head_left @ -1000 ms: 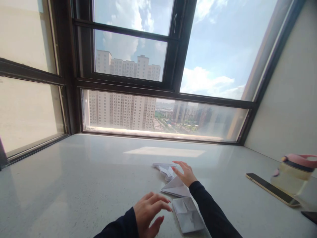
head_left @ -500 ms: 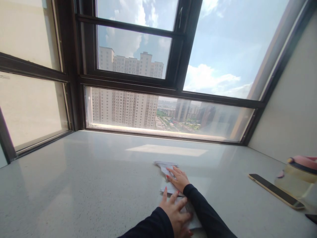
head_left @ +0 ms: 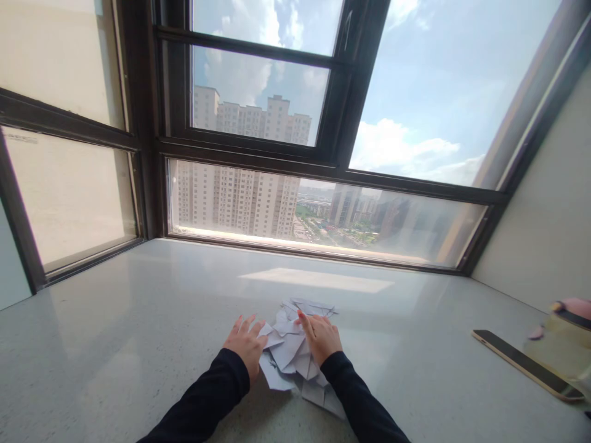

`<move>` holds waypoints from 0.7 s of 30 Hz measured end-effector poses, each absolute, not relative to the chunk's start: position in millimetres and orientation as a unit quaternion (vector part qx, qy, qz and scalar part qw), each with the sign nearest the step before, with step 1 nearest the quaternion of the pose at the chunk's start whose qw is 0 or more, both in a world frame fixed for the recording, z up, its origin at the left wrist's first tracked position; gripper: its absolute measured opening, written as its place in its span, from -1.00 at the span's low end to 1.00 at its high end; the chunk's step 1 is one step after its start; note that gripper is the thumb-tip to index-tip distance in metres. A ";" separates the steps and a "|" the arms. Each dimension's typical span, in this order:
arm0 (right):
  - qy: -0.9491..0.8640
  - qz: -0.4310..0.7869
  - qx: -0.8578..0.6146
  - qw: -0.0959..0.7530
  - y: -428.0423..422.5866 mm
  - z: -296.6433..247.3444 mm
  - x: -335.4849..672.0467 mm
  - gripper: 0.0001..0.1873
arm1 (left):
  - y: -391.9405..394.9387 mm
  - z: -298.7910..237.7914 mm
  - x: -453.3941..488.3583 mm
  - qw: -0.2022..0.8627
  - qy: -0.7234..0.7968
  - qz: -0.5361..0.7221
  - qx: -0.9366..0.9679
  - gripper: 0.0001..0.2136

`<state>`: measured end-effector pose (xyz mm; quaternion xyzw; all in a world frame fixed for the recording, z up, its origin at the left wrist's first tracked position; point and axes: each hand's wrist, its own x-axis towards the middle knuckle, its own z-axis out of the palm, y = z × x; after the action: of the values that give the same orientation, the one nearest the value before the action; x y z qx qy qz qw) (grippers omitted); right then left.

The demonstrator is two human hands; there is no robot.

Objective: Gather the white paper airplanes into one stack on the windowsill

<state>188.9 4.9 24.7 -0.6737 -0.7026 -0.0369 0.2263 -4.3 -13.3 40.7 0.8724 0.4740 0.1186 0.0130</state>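
Observation:
Several folded white paper pieces [head_left: 289,347] lie in a loose, overlapping heap on the pale speckled sill [head_left: 152,344]. My left hand [head_left: 247,344] is at the heap's left edge, fingers apart, its fingertips by the paper. On the right side, my right hand [head_left: 321,338] rests against the heap with its fingers stretched out and the thumb side over the sheets. Neither hand has paper gripped in it. Part of the heap is hidden behind my right hand and sleeve.
A phone [head_left: 526,364] lies flat on the sill at the right. Beside it stands a clear bottle with a pink lid [head_left: 577,307], cut off by the picture's edge. Dark-framed windows [head_left: 323,167] close off the back and left.
My left hand has moved left and away from me, off the near papers. My right hand has shifted slightly toward me. More of the paper heap shows between the hands, and the view has turned slightly.

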 end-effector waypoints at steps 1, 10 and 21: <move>-0.692 -0.043 -0.680 0.238 6.9 25.5 193.8 -0.54 | -11.5 42.0 -7.1 0.007 0.492 0.123 0.862 -0.72; -0.652 0.001 -0.718 0.245 33.0 6.5 228.9 -0.58 | -6.9 55.5 -19.3 0.012 0.559 0.247 0.792 -0.57; -0.771 0.081 -0.573 0.266 -2.6 29.9 182.9 -0.54 | -22.6 16.2 -0.5 0.161 0.481 0.120 0.854 -0.22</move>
<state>182.9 -2.6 29.9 -0.5727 -0.7713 0.0807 0.2656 -0.5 -22.6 16.2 0.8536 0.4805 0.1199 0.1615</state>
